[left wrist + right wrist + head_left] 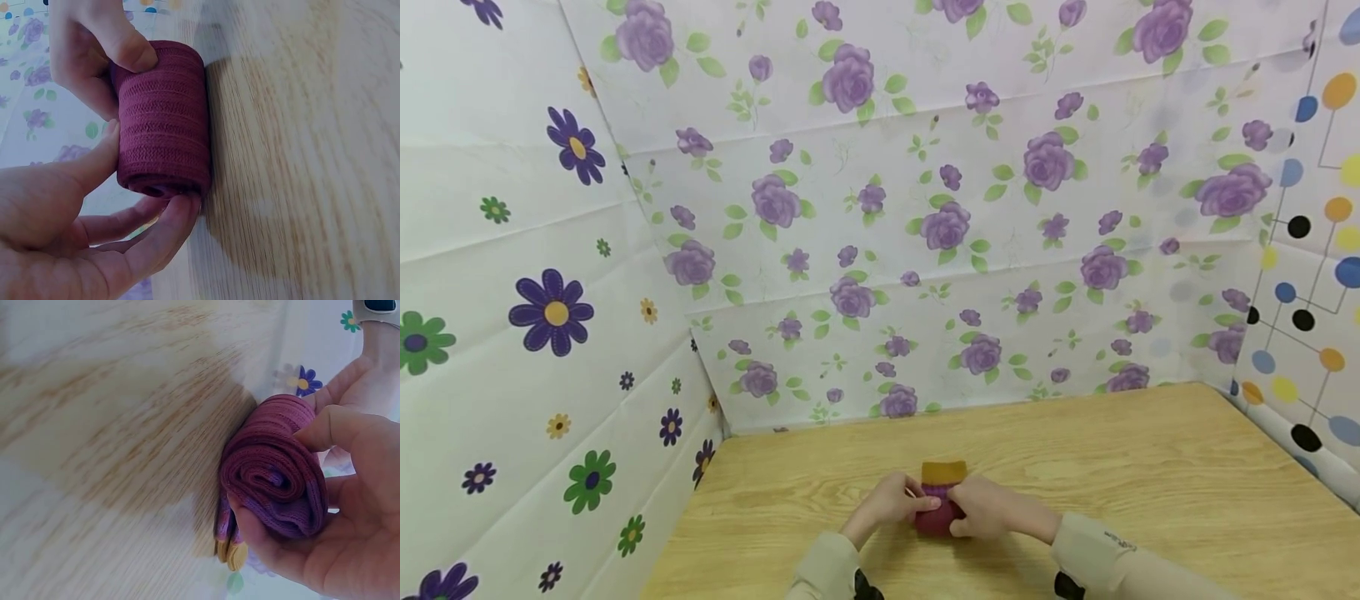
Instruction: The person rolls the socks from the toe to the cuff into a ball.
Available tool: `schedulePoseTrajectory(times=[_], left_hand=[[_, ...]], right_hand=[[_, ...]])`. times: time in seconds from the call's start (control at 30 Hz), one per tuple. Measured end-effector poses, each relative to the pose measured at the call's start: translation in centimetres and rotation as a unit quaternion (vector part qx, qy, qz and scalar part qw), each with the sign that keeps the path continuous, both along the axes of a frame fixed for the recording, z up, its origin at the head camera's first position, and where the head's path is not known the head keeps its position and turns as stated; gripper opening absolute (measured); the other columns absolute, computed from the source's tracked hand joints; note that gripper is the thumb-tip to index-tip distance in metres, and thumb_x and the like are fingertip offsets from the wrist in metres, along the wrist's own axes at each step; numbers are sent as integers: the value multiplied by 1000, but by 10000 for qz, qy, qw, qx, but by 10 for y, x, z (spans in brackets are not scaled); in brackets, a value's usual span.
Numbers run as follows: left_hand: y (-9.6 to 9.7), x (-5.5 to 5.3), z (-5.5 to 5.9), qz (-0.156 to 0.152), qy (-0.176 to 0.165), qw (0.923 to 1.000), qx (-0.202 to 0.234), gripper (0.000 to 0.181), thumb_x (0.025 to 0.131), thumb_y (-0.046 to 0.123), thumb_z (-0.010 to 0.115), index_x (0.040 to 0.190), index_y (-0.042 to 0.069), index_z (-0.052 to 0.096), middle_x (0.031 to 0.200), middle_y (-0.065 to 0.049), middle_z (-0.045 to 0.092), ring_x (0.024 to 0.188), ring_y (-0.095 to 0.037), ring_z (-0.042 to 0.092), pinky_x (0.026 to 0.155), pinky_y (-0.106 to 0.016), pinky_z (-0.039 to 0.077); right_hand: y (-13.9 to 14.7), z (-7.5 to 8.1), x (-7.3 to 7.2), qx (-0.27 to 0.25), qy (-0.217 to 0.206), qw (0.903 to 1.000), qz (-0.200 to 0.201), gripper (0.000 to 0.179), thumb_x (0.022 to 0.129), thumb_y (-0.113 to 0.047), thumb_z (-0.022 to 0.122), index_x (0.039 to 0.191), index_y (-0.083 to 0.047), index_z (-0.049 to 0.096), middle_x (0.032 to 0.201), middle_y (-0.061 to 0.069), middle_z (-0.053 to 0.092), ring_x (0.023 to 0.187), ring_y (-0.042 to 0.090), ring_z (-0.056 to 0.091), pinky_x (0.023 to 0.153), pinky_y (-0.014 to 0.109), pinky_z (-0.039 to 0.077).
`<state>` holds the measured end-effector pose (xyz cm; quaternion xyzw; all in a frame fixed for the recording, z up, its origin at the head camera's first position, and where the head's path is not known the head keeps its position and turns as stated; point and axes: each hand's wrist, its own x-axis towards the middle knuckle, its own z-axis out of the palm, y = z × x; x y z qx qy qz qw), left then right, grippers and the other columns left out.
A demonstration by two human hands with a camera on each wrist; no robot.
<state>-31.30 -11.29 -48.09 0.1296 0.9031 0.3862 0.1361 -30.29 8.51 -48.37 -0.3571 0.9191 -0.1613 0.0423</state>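
On the wooden table lies a pair of knitted socks (936,525), mostly rolled into a ribbed maroon bundle. A flat stretch, purple and then mustard at its tip, extends beyond the roll on the side away from me. My left hand (891,500) holds the roll's left end, thumb on top and fingertips at the end and underside. At the other end my right hand (988,507) grips it between thumb and fingers. The right wrist view shows the spiral end of the rolled socks (269,478) and two mustard tips (236,555) below it.
The light wood table (1112,483) spreads around the hands. Behind it hangs a white cloth with purple roses (947,225). A flower-print cloth (553,312) stands at the left, a dotted one (1303,321) at the right.
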Motion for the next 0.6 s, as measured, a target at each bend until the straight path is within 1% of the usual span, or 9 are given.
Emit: schedulePoseTrajectory(times=[0.17,0.27,0.4,0.47,0.53,0.6], left_hand=[[2,1,0,22,59,10000,27,24,85,27,74,85,3,72,62,-1,59,54,-10,47,50,-23,35],[2,0,-2,27,-28,9999,101,25,86,26,74,91,1,71,67,-2,62,57,-12,52,51,-23,37],[2,-1,-2,60,-192,9996,178,34,86,27,73,103,-3,68,81,-7,67,64,-15,58,56,-24,43],[2,-1,-3,30,-186,9997,166,40,87,27,73,108,-6,66,87,-10,68,65,-15,60,58,-25,45],[3,-2,-4,-10,-176,9997,192,43,87,27,73,111,-8,65,88,-11,68,65,-15,60,60,-25,46],[3,-1,-4,-58,-157,9996,222,44,87,26,73,111,-9,64,85,-11,67,63,-14,59,59,-25,46]], right_hand=[[1,0,-1,-20,-179,9998,41,15,83,-23,68,76,-13,58,62,-11,46,50,1,36,46,18,28],[1,0,-2,-46,-305,9995,80,15,84,-22,67,75,-13,58,61,-11,46,50,1,35,46,17,28],[2,0,-4,-74,-499,9987,109,16,83,-22,65,72,-14,56,60,-12,44,50,1,35,47,17,27],[3,1,-5,-103,-674,9976,108,17,83,-22,64,70,-15,55,59,-12,43,49,1,35,47,17,27],[4,2,-6,-125,-846,9963,109,19,83,-22,64,68,-16,53,57,-11,42,48,1,34,47,17,26],[4,4,-6,-135,-1030,9945,100,19,82,-21,63,67,-17,52,57,-11,42,48,1,34,46,17,26]])
